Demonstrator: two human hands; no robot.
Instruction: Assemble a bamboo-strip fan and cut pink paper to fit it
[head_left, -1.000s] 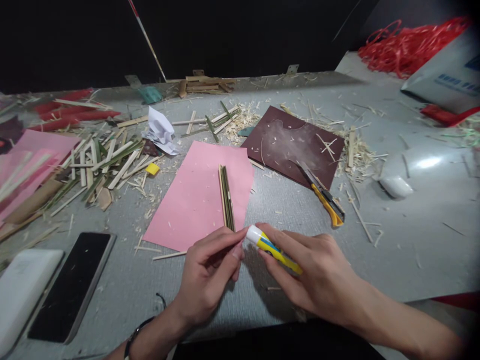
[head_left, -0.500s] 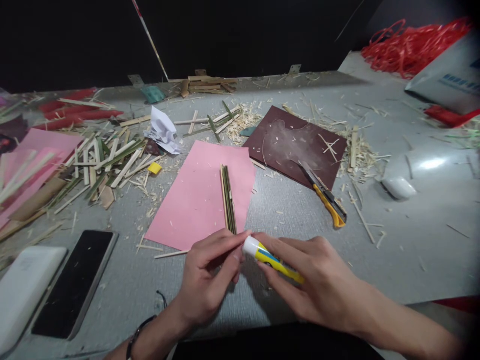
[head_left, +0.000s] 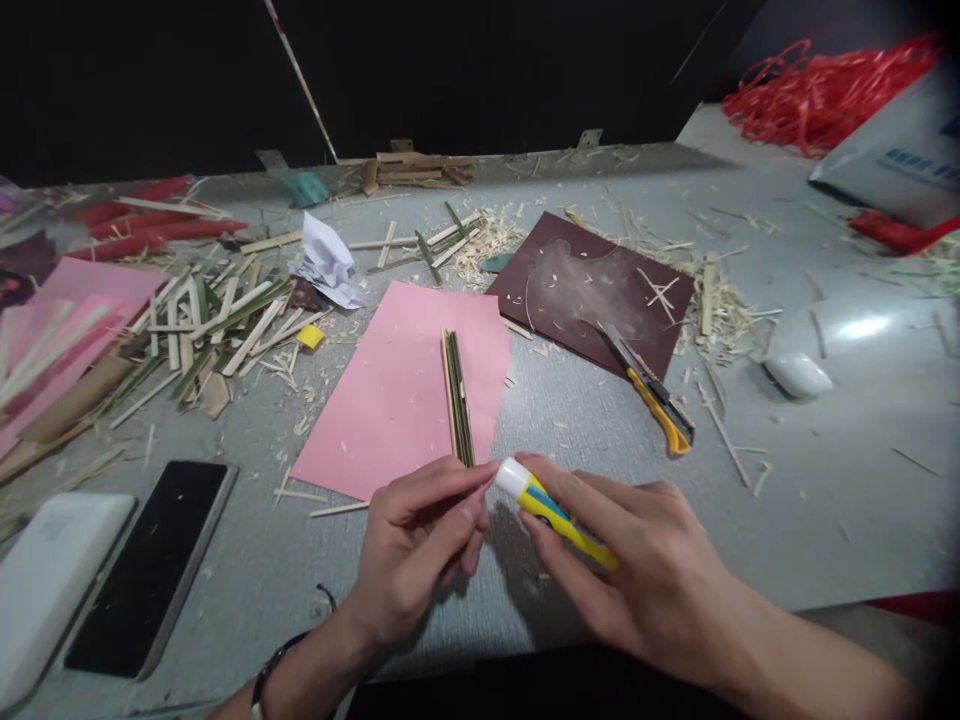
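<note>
My right hand [head_left: 622,540] is closed around a yellow and blue glue stick [head_left: 562,520], its white end pointing up and left. Close by, the fingers of my left hand [head_left: 424,540] pinch a small piece of pink paper [head_left: 484,488], mostly hidden by the fingers. The glue stick's white end is right beside that paper; whether they touch I cannot tell. Just beyond my left hand, a bundle of thin bamboo strips [head_left: 456,400] lies on a pink sheet of paper [head_left: 375,400].
A yellow utility knife [head_left: 652,395] rests partly on a dark brown sheet [head_left: 570,280]. Bamboo offcuts [head_left: 225,320] and shavings litter the table. At left lie a phone [head_left: 150,570] and a white power bank [head_left: 60,580]. Red plastic string [head_left: 825,95] is heaped at the far right.
My right hand and the glue stick have shifted slightly right, away from my left fingertips. My left hand still pinches the pink paper.
</note>
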